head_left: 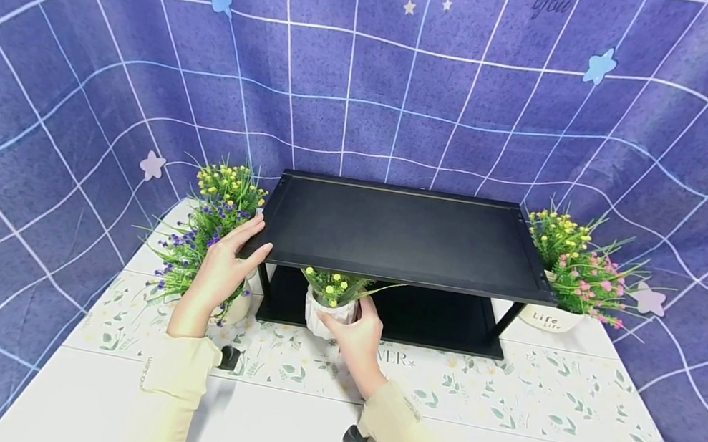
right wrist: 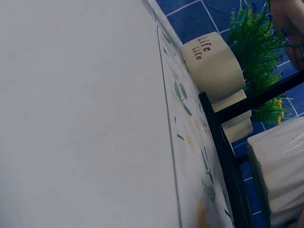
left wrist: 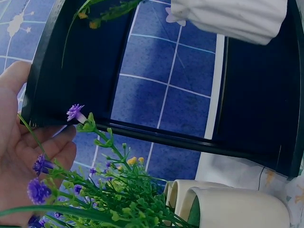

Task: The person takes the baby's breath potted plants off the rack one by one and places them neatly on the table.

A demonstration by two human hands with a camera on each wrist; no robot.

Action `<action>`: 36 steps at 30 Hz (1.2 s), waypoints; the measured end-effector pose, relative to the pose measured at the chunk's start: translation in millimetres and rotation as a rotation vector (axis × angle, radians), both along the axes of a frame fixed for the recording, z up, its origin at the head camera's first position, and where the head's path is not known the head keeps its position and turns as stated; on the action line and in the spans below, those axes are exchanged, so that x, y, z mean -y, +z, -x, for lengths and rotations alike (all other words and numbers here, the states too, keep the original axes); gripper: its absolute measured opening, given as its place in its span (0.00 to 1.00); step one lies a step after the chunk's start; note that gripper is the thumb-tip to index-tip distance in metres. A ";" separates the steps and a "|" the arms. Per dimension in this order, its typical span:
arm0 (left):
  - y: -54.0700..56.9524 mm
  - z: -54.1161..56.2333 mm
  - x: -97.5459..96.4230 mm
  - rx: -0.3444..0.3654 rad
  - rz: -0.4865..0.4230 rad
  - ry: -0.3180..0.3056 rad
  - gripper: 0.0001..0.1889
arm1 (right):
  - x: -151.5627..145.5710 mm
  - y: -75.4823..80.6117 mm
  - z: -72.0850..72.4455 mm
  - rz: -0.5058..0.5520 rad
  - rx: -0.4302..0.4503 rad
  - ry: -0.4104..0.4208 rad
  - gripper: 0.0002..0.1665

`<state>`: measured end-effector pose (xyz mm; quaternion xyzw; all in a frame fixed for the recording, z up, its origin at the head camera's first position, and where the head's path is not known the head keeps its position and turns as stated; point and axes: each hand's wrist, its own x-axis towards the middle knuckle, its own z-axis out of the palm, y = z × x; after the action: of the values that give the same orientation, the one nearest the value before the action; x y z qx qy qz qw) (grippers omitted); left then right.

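Note:
A black two-tier shelf point(head_left: 404, 233) stands on the table near the wall. At its upper left edge, my left hand point(head_left: 223, 265) grips the top board; the left wrist view shows the thumb on one side and curled fingers point(left wrist: 59, 142) on the other. My right hand point(head_left: 357, 338) holds a white ribbed flowerpot point(head_left: 320, 312) with yellow flowers at the front of the lower tier, under the top board. That white pot point(right wrist: 280, 166) shows at the right wrist view's right edge. Purple flowers point(left wrist: 39, 191) stand close to my left hand.
Left of the shelf are cream pots with purple and yellow flowers point(head_left: 225, 180). On its right, a cream "Life" pot point(head_left: 547, 318) stands by pink flowers point(head_left: 600, 279) and yellow ones. A leaf-printed strip point(head_left: 460, 383) crosses the white table point(head_left: 280, 429); a blue grid cloth point(head_left: 370, 71) hangs behind.

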<state>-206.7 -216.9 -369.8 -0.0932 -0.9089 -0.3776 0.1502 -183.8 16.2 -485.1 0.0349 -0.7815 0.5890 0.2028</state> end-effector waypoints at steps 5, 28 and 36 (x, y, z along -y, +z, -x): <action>0.3 -0.2 0.1 -0.003 -0.001 0.001 0.31 | -6.7 2.2 -7.1 0.082 0.050 0.020 0.39; -1.1 -0.6 0.5 0.015 0.008 0.003 0.31 | -49.3 -0.4 -29.4 0.112 0.106 0.004 0.43; 1.2 -1.6 0.2 0.014 0.017 0.012 0.31 | -74.2 -7.5 -31.2 0.077 0.105 -0.040 0.43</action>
<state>-205.1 -217.0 -368.6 -0.0862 -0.9136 -0.3697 0.1456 -152.6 90.4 -492.6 -0.0193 -0.7683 0.6155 0.1745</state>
